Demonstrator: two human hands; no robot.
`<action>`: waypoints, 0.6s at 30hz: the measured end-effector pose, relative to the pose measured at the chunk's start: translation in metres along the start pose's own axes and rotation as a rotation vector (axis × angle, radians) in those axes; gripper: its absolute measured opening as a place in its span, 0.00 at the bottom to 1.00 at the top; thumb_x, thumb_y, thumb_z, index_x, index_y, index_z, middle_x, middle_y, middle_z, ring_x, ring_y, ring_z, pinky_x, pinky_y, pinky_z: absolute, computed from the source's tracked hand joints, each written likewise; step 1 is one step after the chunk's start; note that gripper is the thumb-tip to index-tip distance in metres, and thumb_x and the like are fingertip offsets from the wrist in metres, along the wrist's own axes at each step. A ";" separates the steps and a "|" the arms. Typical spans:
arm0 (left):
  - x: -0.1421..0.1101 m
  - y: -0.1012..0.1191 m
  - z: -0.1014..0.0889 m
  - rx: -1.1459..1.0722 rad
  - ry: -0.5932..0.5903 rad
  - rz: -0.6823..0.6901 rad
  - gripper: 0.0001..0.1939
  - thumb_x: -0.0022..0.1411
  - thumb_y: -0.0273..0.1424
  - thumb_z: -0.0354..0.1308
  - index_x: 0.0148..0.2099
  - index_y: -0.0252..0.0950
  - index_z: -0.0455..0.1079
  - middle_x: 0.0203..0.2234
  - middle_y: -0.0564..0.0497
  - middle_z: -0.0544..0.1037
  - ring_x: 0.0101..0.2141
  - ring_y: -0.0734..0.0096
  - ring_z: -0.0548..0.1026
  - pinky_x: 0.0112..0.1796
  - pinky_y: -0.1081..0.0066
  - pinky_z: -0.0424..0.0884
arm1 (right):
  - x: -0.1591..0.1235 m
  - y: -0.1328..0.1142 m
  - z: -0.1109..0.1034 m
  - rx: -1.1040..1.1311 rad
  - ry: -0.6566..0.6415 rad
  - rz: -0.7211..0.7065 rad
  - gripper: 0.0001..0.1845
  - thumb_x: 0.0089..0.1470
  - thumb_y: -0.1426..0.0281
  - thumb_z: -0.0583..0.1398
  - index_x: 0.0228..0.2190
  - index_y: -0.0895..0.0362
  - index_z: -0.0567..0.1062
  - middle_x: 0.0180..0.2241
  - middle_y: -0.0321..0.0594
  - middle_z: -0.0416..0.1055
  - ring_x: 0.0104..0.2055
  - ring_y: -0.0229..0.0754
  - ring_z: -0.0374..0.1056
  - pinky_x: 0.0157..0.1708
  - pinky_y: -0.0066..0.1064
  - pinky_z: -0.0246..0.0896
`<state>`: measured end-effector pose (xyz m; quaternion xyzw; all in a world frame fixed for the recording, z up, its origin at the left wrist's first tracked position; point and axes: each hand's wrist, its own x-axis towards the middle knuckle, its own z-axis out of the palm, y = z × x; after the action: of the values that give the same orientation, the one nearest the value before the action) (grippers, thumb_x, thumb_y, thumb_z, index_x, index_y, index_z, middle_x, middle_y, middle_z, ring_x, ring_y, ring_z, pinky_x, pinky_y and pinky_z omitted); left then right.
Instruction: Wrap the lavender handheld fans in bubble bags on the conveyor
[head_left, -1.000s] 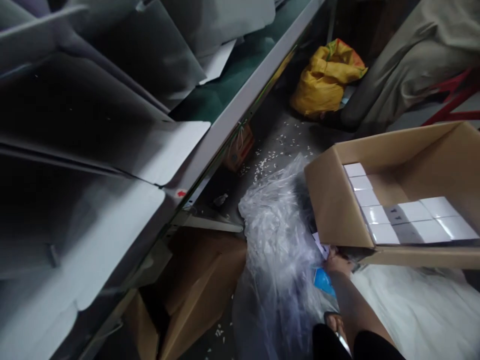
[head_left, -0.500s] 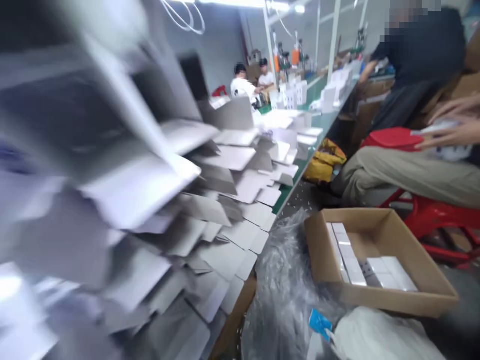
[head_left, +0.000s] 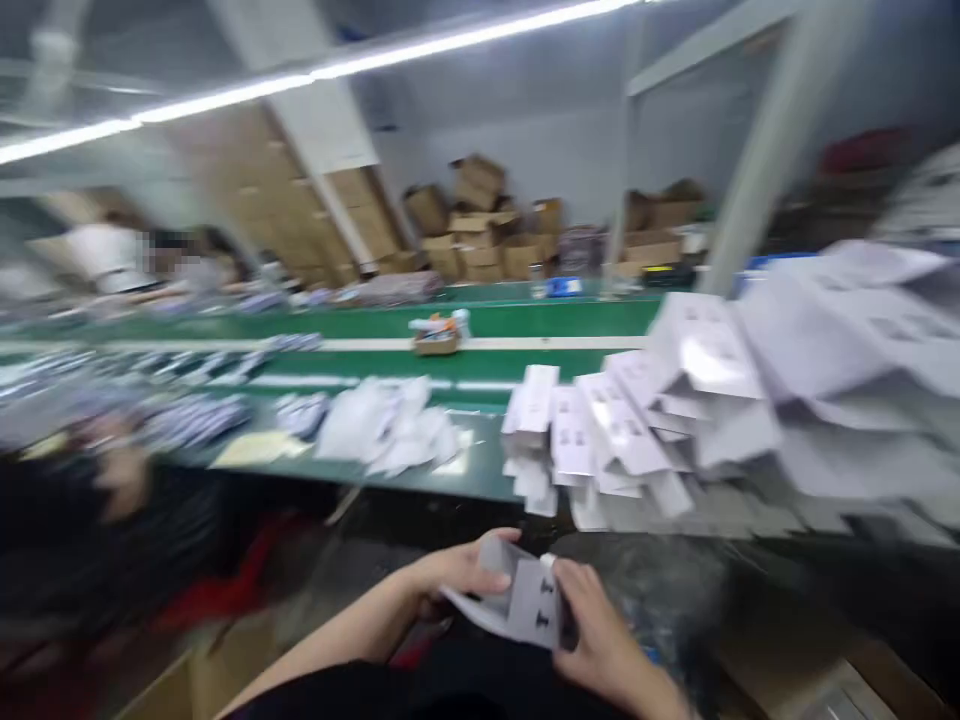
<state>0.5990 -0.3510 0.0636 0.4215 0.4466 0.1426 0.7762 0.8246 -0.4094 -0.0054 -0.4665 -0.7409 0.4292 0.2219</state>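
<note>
While left hand (head_left: 466,572) and right hand (head_left: 594,628) clamp fingers on the white box (head_left: 531,598), it might buckle.
Likely cause: over-squeezing.

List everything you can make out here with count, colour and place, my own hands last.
Held carton: one, white with dark print, between both hands
Printed cartons: many, white, worktop's right part
Worktop: one long run, green, across the middle
Thin sheets or bags: several, white, left of the printed cartons
Small goods: many, greyish purple, blurred, worktop's left
Flat sheet: one, pale yellow, near edge, left
Small open box: one, brown, mid-worktop
Cardboard boxes: many, brown, mostly background
Tube lighting: one line, white, overhead
Co-workers: number unclear, white clothing, left
Left hand: one, bare, carton's left
Right hand: one, bare, carton's right
</note>
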 end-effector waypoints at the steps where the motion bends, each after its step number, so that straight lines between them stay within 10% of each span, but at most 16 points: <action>1: -0.028 -0.006 -0.014 -0.062 0.052 0.001 0.38 0.41 0.34 0.71 0.55 0.40 0.62 0.44 0.49 0.74 0.44 0.57 0.73 0.44 0.60 0.69 | 0.015 -0.015 0.001 0.035 -0.049 -0.067 0.44 0.34 0.77 0.59 0.57 0.57 0.60 0.54 0.51 0.61 0.56 0.55 0.56 0.55 0.48 0.53; 6: -0.139 -0.004 -0.090 0.002 0.456 0.224 0.37 0.45 0.36 0.67 0.58 0.43 0.60 0.42 0.51 0.76 0.39 0.59 0.75 0.39 0.64 0.71 | 0.078 -0.055 0.033 0.360 -0.186 -0.201 0.39 0.45 0.68 0.61 0.59 0.52 0.56 0.63 0.48 0.45 0.61 0.50 0.51 0.53 0.40 0.60; 8: -0.145 0.002 -0.121 0.140 0.655 0.356 0.35 0.51 0.38 0.61 0.61 0.44 0.55 0.45 0.50 0.74 0.41 0.60 0.74 0.40 0.63 0.71 | 0.098 -0.052 0.052 0.492 -0.134 -0.079 0.29 0.49 0.62 0.60 0.53 0.54 0.64 0.58 0.49 0.57 0.57 0.50 0.59 0.50 0.40 0.63; 12: -0.063 0.014 -0.186 0.597 0.831 0.576 0.30 0.57 0.30 0.53 0.62 0.39 0.54 0.55 0.46 0.66 0.54 0.60 0.64 0.55 0.62 0.60 | 0.142 -0.027 0.083 0.607 0.109 0.269 0.23 0.47 0.51 0.59 0.38 0.57 0.71 0.34 0.44 0.73 0.37 0.49 0.71 0.35 0.40 0.70; 18: 0.121 0.010 -0.245 0.810 0.527 0.520 0.37 0.57 0.28 0.52 0.67 0.37 0.44 0.56 0.41 0.63 0.55 0.61 0.64 0.57 0.64 0.58 | 0.209 -0.018 0.111 0.439 0.532 0.423 0.30 0.44 0.49 0.60 0.44 0.56 0.65 0.44 0.49 0.69 0.43 0.51 0.70 0.34 0.38 0.71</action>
<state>0.4692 -0.1432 -0.0585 0.7332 0.5263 0.2469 0.3529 0.6374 -0.2761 -0.0642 -0.6451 -0.4359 0.4777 0.4070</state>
